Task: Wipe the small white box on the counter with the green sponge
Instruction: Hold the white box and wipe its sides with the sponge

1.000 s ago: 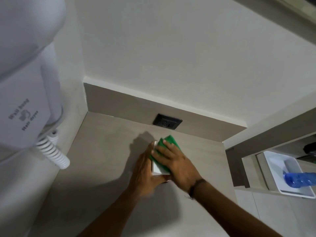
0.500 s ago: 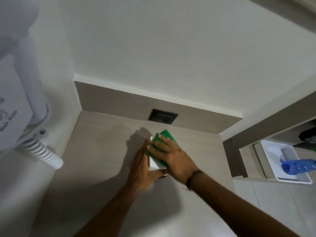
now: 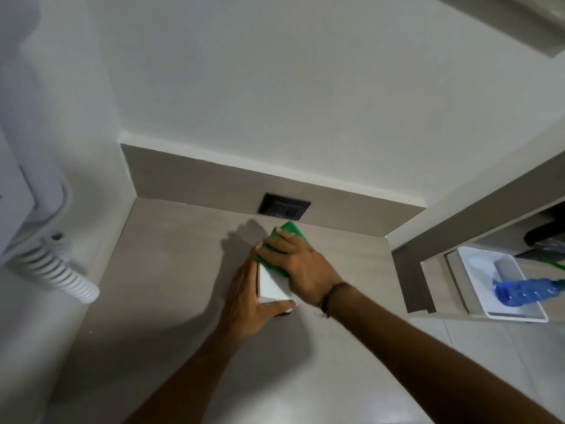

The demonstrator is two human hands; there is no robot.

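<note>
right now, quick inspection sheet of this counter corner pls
surface: beige counter, bare around the work
job's things: small white box on the counter; green sponge pressed on its top
clutter: nothing seen on the counter
grip: left hand braces the box's side; right hand flat on the sponge
cables: white coiled cord hangs at left
surroundings: dark wall socket behind; white tray with blue bottle at right

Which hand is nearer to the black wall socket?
The right hand. It presses the green sponge just below the black wall socket; the left hand holds the white box lower, farther away.
</note>
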